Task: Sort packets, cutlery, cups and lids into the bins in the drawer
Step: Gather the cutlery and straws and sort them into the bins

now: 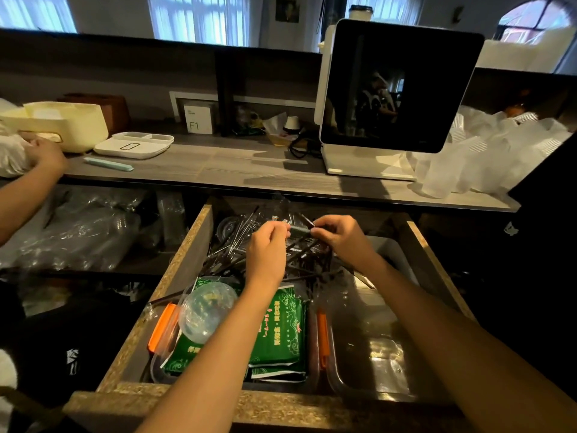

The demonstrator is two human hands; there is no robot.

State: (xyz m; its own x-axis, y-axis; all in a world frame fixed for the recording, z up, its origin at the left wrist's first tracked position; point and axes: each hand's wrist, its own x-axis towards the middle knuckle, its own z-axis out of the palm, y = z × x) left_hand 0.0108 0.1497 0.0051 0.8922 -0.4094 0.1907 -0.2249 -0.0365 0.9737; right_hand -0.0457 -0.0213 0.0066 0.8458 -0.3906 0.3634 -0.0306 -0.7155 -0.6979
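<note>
Head: dark slim wrapped cutlery (299,230)

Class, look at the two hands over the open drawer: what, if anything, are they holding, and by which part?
Both hands pinch one small dark wrapped packet, the left hand at its left end and the right hand at its right end, above the wrapped cutlery.

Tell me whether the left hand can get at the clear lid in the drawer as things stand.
Probably yes, once freed. The lid lies uncovered on the green packets, just beside the left forearm. But the left hand and the right hand both pinch a small wrapped item, which must go first.
</note>
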